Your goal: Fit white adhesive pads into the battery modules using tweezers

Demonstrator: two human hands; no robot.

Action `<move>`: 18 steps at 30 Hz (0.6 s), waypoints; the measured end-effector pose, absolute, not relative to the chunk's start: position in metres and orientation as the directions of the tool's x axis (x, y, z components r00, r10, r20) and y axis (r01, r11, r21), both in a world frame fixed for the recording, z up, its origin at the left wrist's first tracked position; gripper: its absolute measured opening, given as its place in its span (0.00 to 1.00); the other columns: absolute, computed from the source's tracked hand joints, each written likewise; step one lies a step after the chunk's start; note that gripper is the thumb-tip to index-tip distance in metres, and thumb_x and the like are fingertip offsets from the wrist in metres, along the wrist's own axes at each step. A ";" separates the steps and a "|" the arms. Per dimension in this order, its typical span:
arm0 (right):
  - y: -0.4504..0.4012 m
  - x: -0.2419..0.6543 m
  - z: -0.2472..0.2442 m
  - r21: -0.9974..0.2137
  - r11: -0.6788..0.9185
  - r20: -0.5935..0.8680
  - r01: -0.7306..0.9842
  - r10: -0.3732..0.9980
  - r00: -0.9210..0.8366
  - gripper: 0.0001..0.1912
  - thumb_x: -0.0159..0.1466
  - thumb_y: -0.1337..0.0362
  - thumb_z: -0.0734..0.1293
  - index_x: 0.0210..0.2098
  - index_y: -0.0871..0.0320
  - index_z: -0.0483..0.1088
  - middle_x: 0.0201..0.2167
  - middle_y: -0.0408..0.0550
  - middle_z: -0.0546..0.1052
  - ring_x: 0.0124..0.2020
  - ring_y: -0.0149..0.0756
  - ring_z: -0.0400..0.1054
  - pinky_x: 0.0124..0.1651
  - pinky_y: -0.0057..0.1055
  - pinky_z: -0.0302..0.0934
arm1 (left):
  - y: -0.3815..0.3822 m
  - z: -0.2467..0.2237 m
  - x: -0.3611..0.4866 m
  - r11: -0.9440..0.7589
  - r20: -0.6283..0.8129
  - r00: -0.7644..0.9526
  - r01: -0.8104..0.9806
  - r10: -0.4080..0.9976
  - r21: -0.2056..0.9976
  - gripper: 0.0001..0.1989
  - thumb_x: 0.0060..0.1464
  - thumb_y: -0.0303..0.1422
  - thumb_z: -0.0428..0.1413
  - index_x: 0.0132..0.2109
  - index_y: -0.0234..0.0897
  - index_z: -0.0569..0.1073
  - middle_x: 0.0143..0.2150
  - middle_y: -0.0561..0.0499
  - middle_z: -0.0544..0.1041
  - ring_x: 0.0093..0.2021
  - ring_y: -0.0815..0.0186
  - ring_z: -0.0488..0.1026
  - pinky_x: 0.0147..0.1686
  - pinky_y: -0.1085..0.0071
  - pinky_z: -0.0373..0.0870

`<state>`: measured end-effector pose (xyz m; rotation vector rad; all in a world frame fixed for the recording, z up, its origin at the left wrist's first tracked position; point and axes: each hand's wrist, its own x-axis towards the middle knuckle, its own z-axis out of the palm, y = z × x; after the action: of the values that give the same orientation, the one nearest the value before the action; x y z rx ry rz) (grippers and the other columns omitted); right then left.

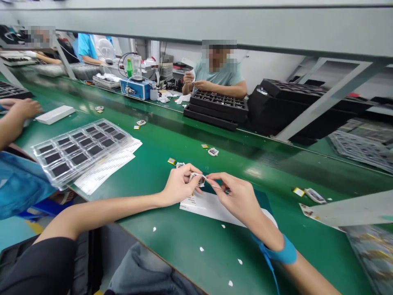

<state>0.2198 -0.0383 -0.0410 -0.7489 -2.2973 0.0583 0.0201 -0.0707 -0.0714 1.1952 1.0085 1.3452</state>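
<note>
My left hand holds a small white-framed device between thumb and fingers, above the green table. At the device's right side my right hand pinches a thin tool, its tip close to the frame. A blue wrist strap with a cord is round my right wrist. Under the hands lies a white printed sheet. Just behind my left hand is another white device, partly hidden, with a small yellow-edged battery beside it.
A clear tray of dark squares lies on paper sheets at left. More small devices dot the table. White scraps are near the front edge. Across the bench a person works behind black trays. A metal post stands right.
</note>
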 end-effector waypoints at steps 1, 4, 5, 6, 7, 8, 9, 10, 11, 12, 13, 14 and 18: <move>-0.039 0.220 -0.040 -0.245 0.834 0.615 0.494 0.528 -0.586 0.14 0.81 0.58 0.62 0.43 0.53 0.77 0.34 0.46 0.85 0.20 0.32 0.71 0.25 0.30 0.66 | -0.071 -0.071 0.021 -0.126 0.129 0.007 -0.145 0.992 0.981 0.10 0.59 0.36 0.66 0.42 0.33 0.77 0.32 0.50 0.83 0.26 0.64 0.85 0.23 0.79 0.74; -0.041 0.218 -0.038 -0.236 0.854 0.619 0.464 0.500 -0.605 0.14 0.81 0.57 0.62 0.43 0.54 0.76 0.30 0.44 0.83 0.19 0.31 0.69 0.24 0.30 0.64 | -0.072 -0.068 0.022 -0.127 0.125 -0.025 -0.110 0.992 0.986 0.06 0.62 0.33 0.62 0.42 0.33 0.77 0.31 0.51 0.82 0.25 0.66 0.84 0.24 0.79 0.75; -0.041 0.218 -0.038 -0.223 0.862 0.623 0.455 0.485 -0.613 0.13 0.81 0.57 0.62 0.44 0.54 0.75 0.30 0.44 0.82 0.18 0.31 0.68 0.23 0.29 0.63 | -0.072 -0.067 0.023 -0.119 0.116 -0.028 -0.099 0.993 0.988 0.06 0.62 0.32 0.62 0.42 0.33 0.78 0.31 0.51 0.82 0.26 0.67 0.84 0.25 0.79 0.75; -0.042 0.218 -0.038 -0.203 0.869 0.629 0.452 0.469 -0.620 0.13 0.81 0.58 0.62 0.44 0.54 0.75 0.30 0.44 0.83 0.18 0.30 0.68 0.23 0.29 0.63 | -0.072 -0.066 0.023 -0.108 0.106 -0.030 -0.088 0.994 0.990 0.05 0.62 0.31 0.61 0.43 0.33 0.78 0.32 0.51 0.82 0.26 0.67 0.84 0.25 0.80 0.75; -0.042 0.219 -0.038 -0.173 0.874 0.635 0.454 0.451 -0.627 0.12 0.81 0.58 0.61 0.45 0.54 0.75 0.32 0.44 0.83 0.18 0.30 0.68 0.23 0.29 0.63 | -0.072 -0.065 0.023 -0.097 0.095 -0.029 -0.079 0.995 0.992 0.05 0.63 0.31 0.61 0.43 0.33 0.78 0.32 0.51 0.82 0.26 0.68 0.84 0.25 0.80 0.75; -0.041 0.220 -0.038 -0.132 0.877 0.643 0.462 0.431 -0.633 0.12 0.82 0.60 0.61 0.46 0.54 0.74 0.35 0.45 0.84 0.19 0.30 0.70 0.23 0.29 0.63 | -0.072 -0.064 0.023 -0.089 0.087 -0.025 -0.071 0.996 0.994 0.05 0.63 0.30 0.61 0.43 0.33 0.79 0.31 0.52 0.82 0.25 0.68 0.83 0.25 0.80 0.74; -0.041 0.220 -0.038 -0.079 0.877 0.652 0.473 0.405 -0.641 0.11 0.82 0.61 0.61 0.47 0.54 0.74 0.37 0.46 0.85 0.20 0.30 0.71 0.24 0.28 0.64 | -0.072 -0.063 0.024 -0.082 0.081 -0.017 -0.066 0.997 0.994 0.05 0.62 0.29 0.60 0.42 0.33 0.80 0.29 0.53 0.81 0.24 0.69 0.82 0.24 0.80 0.73; -0.041 0.221 -0.039 -0.022 0.875 0.661 0.483 0.376 -0.650 0.10 0.82 0.62 0.60 0.48 0.54 0.74 0.39 0.46 0.85 0.22 0.31 0.73 0.25 0.28 0.64 | -0.073 -0.063 0.024 -0.077 0.077 -0.004 -0.064 0.997 0.995 0.05 0.62 0.29 0.60 0.42 0.32 0.80 0.27 0.53 0.80 0.24 0.69 0.82 0.24 0.81 0.72; -0.040 0.222 -0.039 0.030 0.871 0.668 0.491 0.347 -0.658 0.10 0.81 0.64 0.60 0.49 0.54 0.74 0.40 0.46 0.86 0.24 0.31 0.75 0.26 0.28 0.65 | -0.073 -0.062 0.024 -0.070 0.071 0.016 -0.065 0.997 0.995 0.05 0.62 0.28 0.60 0.41 0.32 0.81 0.26 0.54 0.79 0.23 0.69 0.81 0.23 0.80 0.72; -0.040 0.223 -0.039 0.077 0.865 0.672 0.495 0.322 -0.667 0.10 0.81 0.66 0.60 0.50 0.54 0.73 0.40 0.45 0.86 0.26 0.31 0.77 0.26 0.28 0.65 | -0.073 -0.062 0.025 -0.060 0.062 0.041 -0.068 0.997 0.996 0.05 0.61 0.27 0.59 0.40 0.31 0.81 0.25 0.54 0.78 0.22 0.69 0.80 0.22 0.80 0.71; -0.040 0.223 -0.039 0.114 0.859 0.676 0.499 0.301 -0.672 0.10 0.81 0.68 0.60 0.50 0.54 0.73 0.41 0.44 0.86 0.27 0.31 0.78 0.27 0.28 0.65 | -0.073 -0.062 0.025 -0.046 0.051 0.067 -0.073 0.996 0.996 0.06 0.61 0.26 0.59 0.40 0.31 0.81 0.25 0.53 0.78 0.21 0.68 0.80 0.21 0.79 0.71; -0.039 0.223 -0.040 0.140 0.854 0.681 0.501 0.284 -0.675 0.11 0.80 0.70 0.59 0.51 0.53 0.73 0.41 0.43 0.86 0.28 0.31 0.79 0.27 0.28 0.65 | -0.072 -0.062 0.025 -0.033 0.040 0.093 -0.078 0.995 0.996 0.06 0.61 0.26 0.59 0.41 0.31 0.81 0.25 0.53 0.78 0.21 0.68 0.79 0.20 0.78 0.71; -0.040 0.222 -0.040 0.177 0.843 0.715 0.508 0.244 -0.655 0.17 0.73 0.78 0.59 0.51 0.53 0.73 0.41 0.41 0.86 0.29 0.29 0.80 0.27 0.26 0.65 | -0.068 -0.063 0.021 0.051 -0.016 0.199 -0.172 0.980 0.984 0.07 0.61 0.32 0.63 0.42 0.30 0.80 0.22 0.54 0.76 0.20 0.66 0.79 0.21 0.78 0.70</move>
<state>0.2223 -0.0396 -0.0405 -0.5447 -2.2990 -0.4750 0.0212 -0.0684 -0.0631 1.1422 0.9521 1.1178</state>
